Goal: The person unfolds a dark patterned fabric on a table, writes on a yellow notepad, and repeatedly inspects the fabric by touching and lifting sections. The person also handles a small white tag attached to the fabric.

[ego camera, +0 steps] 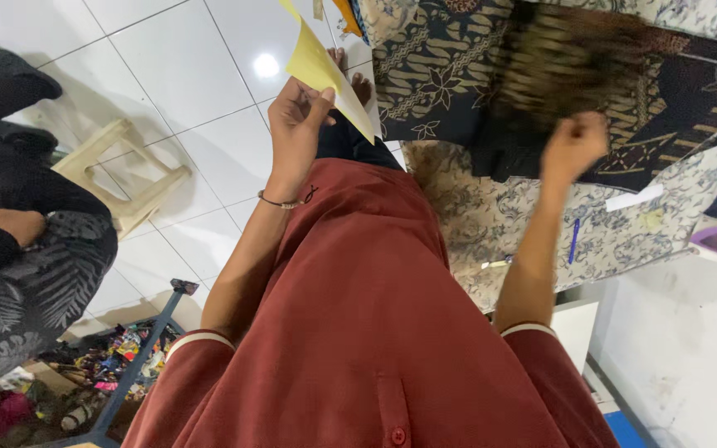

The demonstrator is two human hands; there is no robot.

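yellow sheet (pixel 325 66): top cut off by edge | right hand (pixel 573 148): blurred | dark patterned cloth (pixel 558 66): motion-blurred patch

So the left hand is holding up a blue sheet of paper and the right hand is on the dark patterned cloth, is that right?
Not quite: the sheet of paper is yellow, not blue, as the head view shows. The left hand does hold it up, and the right hand is at the dark patterned cloth on the table.
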